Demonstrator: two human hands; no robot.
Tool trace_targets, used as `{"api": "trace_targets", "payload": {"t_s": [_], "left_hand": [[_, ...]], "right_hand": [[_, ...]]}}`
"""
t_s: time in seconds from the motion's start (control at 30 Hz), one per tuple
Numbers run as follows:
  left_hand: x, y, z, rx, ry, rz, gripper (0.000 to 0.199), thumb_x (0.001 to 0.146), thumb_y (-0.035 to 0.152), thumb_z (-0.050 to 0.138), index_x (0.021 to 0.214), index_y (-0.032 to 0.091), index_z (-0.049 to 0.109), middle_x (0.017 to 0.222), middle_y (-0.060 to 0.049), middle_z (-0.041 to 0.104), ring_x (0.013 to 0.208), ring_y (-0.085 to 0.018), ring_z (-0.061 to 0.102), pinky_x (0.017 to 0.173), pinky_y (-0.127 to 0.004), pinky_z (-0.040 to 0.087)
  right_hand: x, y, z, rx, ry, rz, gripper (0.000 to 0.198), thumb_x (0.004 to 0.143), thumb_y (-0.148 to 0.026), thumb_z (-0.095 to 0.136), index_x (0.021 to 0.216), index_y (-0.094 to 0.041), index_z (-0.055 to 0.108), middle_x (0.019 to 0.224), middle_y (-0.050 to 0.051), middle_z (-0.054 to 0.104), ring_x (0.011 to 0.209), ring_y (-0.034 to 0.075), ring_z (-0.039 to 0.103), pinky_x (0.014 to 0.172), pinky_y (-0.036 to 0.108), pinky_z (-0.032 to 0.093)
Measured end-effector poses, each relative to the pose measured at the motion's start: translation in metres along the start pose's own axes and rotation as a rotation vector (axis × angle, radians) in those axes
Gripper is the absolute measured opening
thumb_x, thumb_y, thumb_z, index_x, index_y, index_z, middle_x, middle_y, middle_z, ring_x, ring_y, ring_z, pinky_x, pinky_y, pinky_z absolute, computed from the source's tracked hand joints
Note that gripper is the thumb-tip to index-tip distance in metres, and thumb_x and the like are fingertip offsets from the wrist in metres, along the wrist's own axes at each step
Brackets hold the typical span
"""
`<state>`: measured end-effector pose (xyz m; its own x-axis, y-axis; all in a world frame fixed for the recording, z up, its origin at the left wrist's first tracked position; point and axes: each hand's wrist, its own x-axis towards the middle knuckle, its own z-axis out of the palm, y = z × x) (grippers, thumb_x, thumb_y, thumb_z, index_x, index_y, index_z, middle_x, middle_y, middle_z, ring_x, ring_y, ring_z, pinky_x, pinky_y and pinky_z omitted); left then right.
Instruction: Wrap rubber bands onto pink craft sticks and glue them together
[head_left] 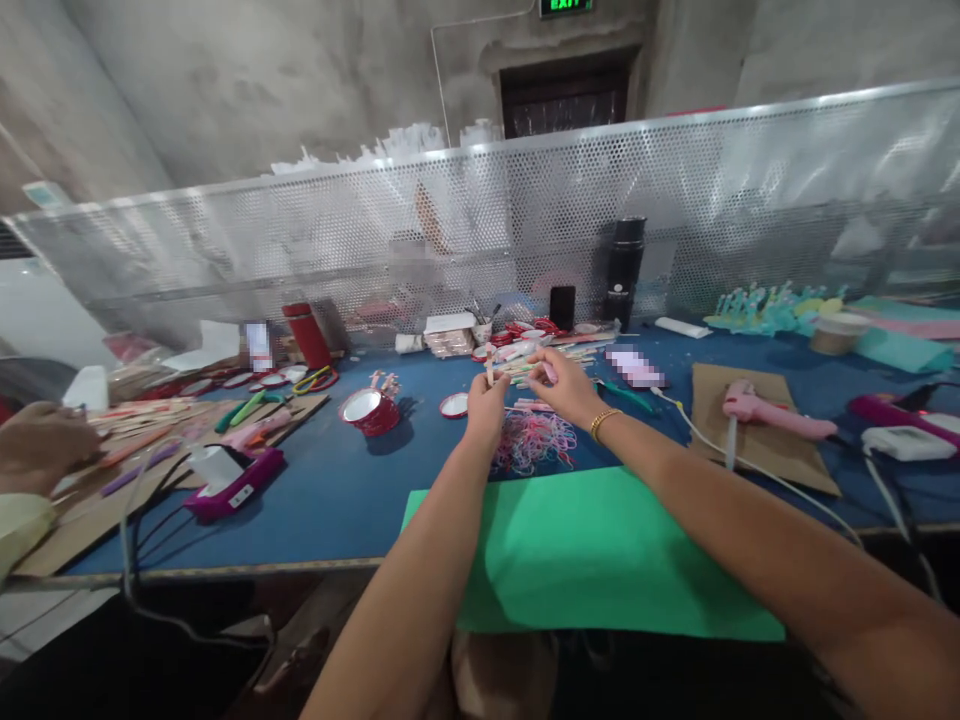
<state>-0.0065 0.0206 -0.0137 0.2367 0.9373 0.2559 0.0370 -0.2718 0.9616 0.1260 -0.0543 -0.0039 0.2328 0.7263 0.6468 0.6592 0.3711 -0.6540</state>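
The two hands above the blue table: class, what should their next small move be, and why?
Probably ease the right hand slightly toward the left hand: the left seems to pinch a slim pale piece upright, the right a small pink piece, and a gap separates the fingertips.

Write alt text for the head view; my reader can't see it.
A person's left hand holds a small pale strip beside their right hand, above a blue table with a tangle of colored strings. A green sheet lies nearer; a pink glue gun rests on cardboard at right.
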Motion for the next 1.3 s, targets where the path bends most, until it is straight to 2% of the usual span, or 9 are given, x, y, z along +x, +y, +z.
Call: {"api": "trace_targets", "payload": {"t_s": [0.13, 0.23, 0.33, 0.4, 0.53, 0.7, 0.87, 1.07, 1.3], "left_hand": [[-0.007, 0.006, 0.003, -0.027, -0.145, 0.022, 0.039, 0.073, 0.051, 0.061, 0.083, 0.013, 0.061, 0.053, 0.004, 0.043, 0.056, -0.009, 0.040, 0.055, -0.022, 0.029], [-0.010, 0.009, 0.004, -0.024, -0.189, 0.035, 0.041, 0.070, 0.053, 0.063, 0.079, 0.013, 0.063, 0.050, 0.004, 0.043, 0.056, -0.010, 0.040, 0.054, -0.023, 0.028], [-0.009, 0.011, 0.002, -0.066, -0.161, 0.016, 0.040, 0.069, 0.052, 0.065, 0.077, 0.013, 0.061, 0.048, 0.005, 0.039, 0.051, -0.008, 0.037, 0.050, -0.022, 0.026], [-0.009, 0.012, -0.002, -0.139, -0.117, -0.029, 0.038, 0.068, 0.052, 0.065, 0.075, 0.015, 0.057, 0.046, 0.007, 0.035, 0.046, -0.006, 0.031, 0.046, -0.022, 0.022], [-0.009, 0.013, -0.010, -0.313, -0.077, -0.132, 0.040, 0.069, 0.053, 0.065, 0.077, 0.017, 0.050, 0.046, 0.010, 0.027, 0.038, -0.003, 0.022, 0.041, -0.020, 0.015], [-0.009, 0.012, -0.015, -0.445, -0.084, -0.189, 0.041, 0.067, 0.052, 0.067, 0.080, 0.017, 0.049, 0.046, 0.012, 0.022, 0.036, -0.003, 0.019, 0.038, -0.020, 0.010], [-0.008, 0.010, -0.015, -0.447, -0.107, -0.180, 0.039, 0.066, 0.049, 0.068, 0.077, 0.017, 0.049, 0.046, 0.012, 0.022, 0.036, -0.003, 0.017, 0.038, -0.020, 0.009], [-0.008, 0.013, -0.014, -0.448, -0.150, -0.191, 0.038, 0.067, 0.049, 0.069, 0.078, 0.017, 0.051, 0.045, 0.012, 0.021, 0.036, -0.002, 0.017, 0.038, -0.019, 0.008], [-0.011, 0.017, -0.012, -0.422, -0.119, -0.152, 0.039, 0.065, 0.045, 0.073, 0.072, 0.017, 0.046, 0.044, 0.012, 0.025, 0.035, -0.001, 0.019, 0.038, -0.019, 0.007]], "right_hand": [[-0.004, -0.009, 0.005, 0.005, 0.049, -0.011, 0.031, 0.075, -0.023, 0.061, 0.106, -0.024, 0.058, 0.086, 0.002, 0.067, 0.083, 0.020, 0.062, 0.080, 0.033, 0.046], [-0.004, -0.017, 0.005, -0.029, 0.037, -0.030, 0.033, 0.075, -0.021, 0.061, 0.107, -0.024, 0.058, 0.096, 0.003, 0.067, 0.092, 0.022, 0.061, 0.086, 0.034, 0.045], [-0.004, -0.023, 0.000, 0.012, 0.030, -0.078, 0.034, 0.076, -0.026, 0.062, 0.110, -0.023, 0.059, 0.102, 0.004, 0.067, 0.096, 0.021, 0.061, 0.089, 0.034, 0.044], [-0.003, -0.026, -0.006, 0.115, 0.072, -0.062, 0.030, 0.081, -0.035, 0.058, 0.108, -0.023, 0.062, 0.098, 0.004, 0.067, 0.091, 0.020, 0.061, 0.086, 0.032, 0.044], [-0.004, -0.025, -0.013, 0.408, 0.160, 0.124, 0.043, 0.088, -0.052, 0.042, 0.103, -0.022, 0.067, 0.071, 0.000, 0.061, 0.064, 0.014, 0.055, 0.065, 0.028, 0.045], [-0.011, -0.022, -0.007, 0.596, 0.063, 0.261, 0.030, 0.073, -0.040, 0.061, 0.096, -0.020, 0.064, 0.065, -0.003, 0.060, 0.058, 0.012, 0.052, 0.059, 0.025, 0.043], [-0.012, -0.023, -0.002, 0.639, 0.026, 0.261, 0.020, 0.070, -0.036, 0.064, 0.077, -0.019, 0.058, 0.063, -0.001, 0.063, 0.057, 0.012, 0.055, 0.059, 0.025, 0.046], [-0.010, -0.020, -0.003, 0.643, 0.053, 0.272, 0.021, 0.069, -0.038, 0.065, 0.076, -0.019, 0.060, 0.062, -0.001, 0.065, 0.059, 0.012, 0.058, 0.061, 0.025, 0.047], [-0.009, -0.015, -0.008, 0.656, 0.042, 0.284, 0.030, 0.066, -0.044, 0.071, 0.079, -0.018, 0.064, 0.067, 0.001, 0.068, 0.065, 0.014, 0.064, 0.065, 0.027, 0.052]]}}
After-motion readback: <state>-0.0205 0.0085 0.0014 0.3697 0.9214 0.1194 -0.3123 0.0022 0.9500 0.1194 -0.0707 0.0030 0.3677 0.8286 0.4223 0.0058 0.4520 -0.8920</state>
